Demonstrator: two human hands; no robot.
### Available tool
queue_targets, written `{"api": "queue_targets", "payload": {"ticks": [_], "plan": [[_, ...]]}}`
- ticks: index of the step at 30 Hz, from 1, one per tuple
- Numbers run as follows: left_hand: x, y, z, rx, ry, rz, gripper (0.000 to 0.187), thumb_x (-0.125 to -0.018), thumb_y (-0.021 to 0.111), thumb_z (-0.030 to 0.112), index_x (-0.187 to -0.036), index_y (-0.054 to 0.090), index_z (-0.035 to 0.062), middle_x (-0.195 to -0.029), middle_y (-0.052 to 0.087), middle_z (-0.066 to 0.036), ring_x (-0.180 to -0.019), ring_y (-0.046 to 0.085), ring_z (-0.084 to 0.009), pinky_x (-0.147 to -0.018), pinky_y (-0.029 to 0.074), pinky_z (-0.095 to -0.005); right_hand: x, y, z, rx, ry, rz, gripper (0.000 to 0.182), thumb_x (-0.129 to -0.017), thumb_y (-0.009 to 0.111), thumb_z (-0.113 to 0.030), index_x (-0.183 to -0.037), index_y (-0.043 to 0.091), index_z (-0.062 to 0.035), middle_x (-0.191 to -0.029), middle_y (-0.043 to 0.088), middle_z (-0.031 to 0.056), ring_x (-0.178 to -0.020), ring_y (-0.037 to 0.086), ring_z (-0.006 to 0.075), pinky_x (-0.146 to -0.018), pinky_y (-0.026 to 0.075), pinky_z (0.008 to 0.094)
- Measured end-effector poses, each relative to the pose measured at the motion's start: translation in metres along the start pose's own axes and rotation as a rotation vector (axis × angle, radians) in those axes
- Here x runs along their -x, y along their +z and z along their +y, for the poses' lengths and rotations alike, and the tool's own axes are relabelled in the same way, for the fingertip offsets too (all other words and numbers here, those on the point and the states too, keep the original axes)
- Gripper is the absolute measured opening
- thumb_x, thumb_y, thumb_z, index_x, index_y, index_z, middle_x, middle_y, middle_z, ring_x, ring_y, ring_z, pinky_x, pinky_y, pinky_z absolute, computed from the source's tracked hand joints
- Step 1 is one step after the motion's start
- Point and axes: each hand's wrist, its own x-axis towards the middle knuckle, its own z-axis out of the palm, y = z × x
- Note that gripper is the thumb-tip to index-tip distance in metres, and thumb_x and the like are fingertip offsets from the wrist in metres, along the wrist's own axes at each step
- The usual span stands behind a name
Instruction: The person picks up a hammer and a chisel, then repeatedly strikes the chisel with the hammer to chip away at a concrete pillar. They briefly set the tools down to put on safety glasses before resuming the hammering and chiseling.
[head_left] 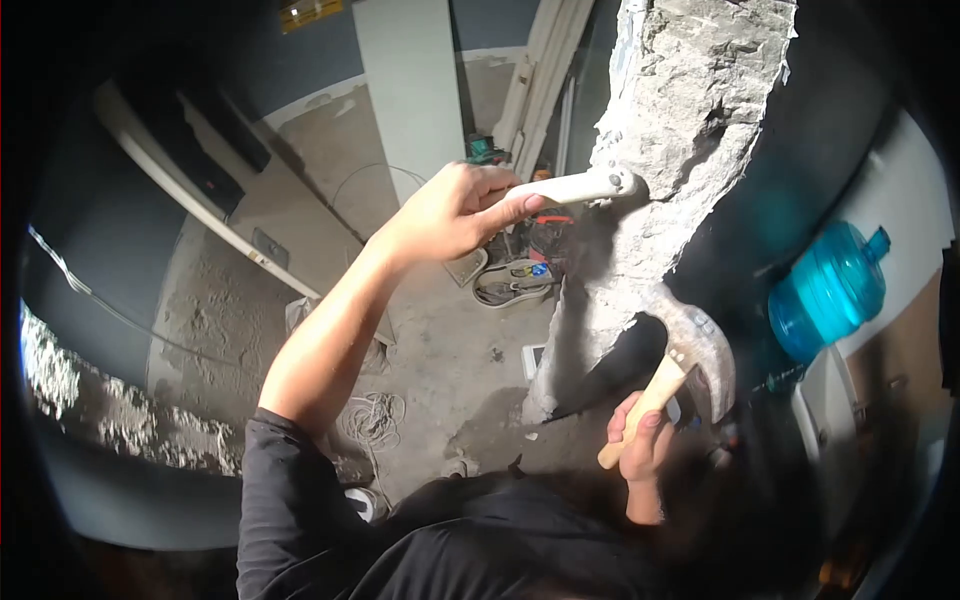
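A rough, chipped strip of grey-white wall [700,100] runs from the top down through the middle right. My left hand [455,212] is closed around a pale-handled tool [580,188], whose far end with round rivets lies against the left part of the chipped strip. My right hand [643,440] grips the light wooden handle of a hammer [655,400]. The hammer's dusty curved head points up and right, near the lower edge of the chipped surface.
A blue water bottle [828,290] is at the right. Coiled cord [373,422] lies on the dusty floor [450,350], with a shoe [513,284] and tools beyond. A pale board [408,90] leans at the back; another rough wall edge [120,410] is at left.
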Motion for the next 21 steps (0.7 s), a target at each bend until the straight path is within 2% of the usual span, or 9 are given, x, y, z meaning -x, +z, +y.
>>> {"api": "queue_targets", "payload": {"ticks": [6,10,12,14,15,18,19,20,21], "plan": [[-0.020,0.006,-0.027,0.061,0.075,-0.072,0.042,-0.096,0.067,0.043,-0.101,0.073,0.0024,-0.054,0.044,-0.005,-0.052,0.038,-0.0151,-0.051,0.033,-0.0369,0.003,0.037,-0.031,-0.036,-0.053,0.190,0.051,-0.107,0.040,-0.047,-0.096,0.052,0.0009,-0.075,0.051,0.0063,-0.056,0.048,0.0112,-0.049,0.037,0.0246],[-0.020,0.002,-0.021,0.073,0.081,-0.090,0.044,-0.096,0.067,0.044,-0.102,0.074,0.0006,-0.053,0.047,-0.005,-0.052,0.042,-0.0143,-0.052,0.038,-0.0363,-0.005,0.045,-0.074,0.050,-0.207,0.159,0.044,-0.107,0.045,-0.036,-0.115,0.050,0.0069,-0.088,0.052,0.0096,-0.065,0.050,0.0117,-0.052,0.040,0.0240],[-0.019,0.002,-0.016,0.068,0.108,-0.067,0.047,-0.096,0.067,0.045,-0.097,0.073,-0.0009,-0.054,0.052,-0.008,-0.051,0.050,-0.0168,-0.053,0.041,-0.0363,-0.017,0.055,-0.102,0.208,-0.372,0.198,0.045,-0.107,0.043,-0.034,-0.116,0.048,0.0101,-0.087,0.052,0.0109,-0.064,0.049,0.0130,-0.053,0.040,0.0250],[-0.016,0.000,-0.008,-0.008,0.127,-0.089,0.042,-0.099,0.065,0.041,-0.105,0.072,0.0007,-0.054,0.039,-0.004,-0.052,0.035,-0.0123,-0.050,0.033,-0.0346,-0.027,0.062,-0.126,0.274,-0.515,0.235,0.046,-0.108,0.041,-0.032,-0.115,0.048,0.0121,-0.085,0.052,0.0124,-0.062,0.049,0.0140,-0.053,0.041,0.0264],[-0.013,-0.001,0.001,0.005,0.077,-0.099,0.040,-0.099,0.065,0.040,-0.103,0.072,0.0004,-0.053,0.039,-0.008,-0.050,0.035,-0.0151,-0.050,0.033,-0.0354,-0.035,0.071,-0.138,0.348,-0.570,0.296,0.046,-0.109,0.038,-0.031,-0.116,0.047,0.0130,-0.080,0.051,0.0126,-0.060,0.047,0.0135,-0.054,0.040,0.0262],[-0.010,0.007,0.002,-0.071,0.167,-0.016,0.040,-0.099,0.064,0.040,-0.100,0.072,0.0003,-0.053,0.042,-0.009,-0.049,0.036,-0.0166,-0.049,0.033,-0.0365,-0.041,0.074,-0.148,0.355,-0.386,0.319,0.037,-0.109,0.038,-0.029,-0.113,0.050,0.0066,-0.076,0.050,0.0062,-0.060,0.047,0.0127,-0.055,0.040,0.0249],[-0.009,0.008,0.002,-0.065,0.171,-0.022,0.040,-0.099,0.064,0.040,-0.100,0.072,0.0003,-0.053,0.042,-0.009,-0.049,0.036,-0.0166,-0.049,0.033,-0.0365,-0.043,0.067,-0.138,0.490,-0.296,0.265,0.032,-0.108,0.043,-0.029,-0.112,0.051,0.0020,-0.074,0.051,0.0071,-0.059,0.051,0.0183,-0.056,0.043,0.0311],[-0.008,0.008,0.003,-0.076,0.172,-0.006,0.041,-0.099,0.064,0.040,-0.097,0.071,-0.0001,-0.053,0.043,-0.010,-0.049,0.037,-0.0172,-0.049,0.034,-0.0372,-0.047,0.064,-0.130,0.890,-0.196,0.271,0.032,-0.107,0.047,-0.030,-0.109,0.052,0.0019,-0.072,0.052,0.0146,-0.060,0.055,0.0267,-0.059,0.045,0.0389],[-0.006,0.011,0.004,-0.087,0.173,0.005,0.041,-0.099,0.064,0.040,-0.094,0.071,-0.0004,-0.053,0.043,-0.010,-0.049,0.037,-0.0178,-0.049,0.034,-0.0378,-0.053,0.060,-0.121,0.937,-0.109,0.251,0.033,-0.107,0.048,-0.031,-0.106,0.051,0.0020,-0.072,0.052,0.0177,-0.061,0.055,0.0298,-0.060,0.045,0.0413]]}}
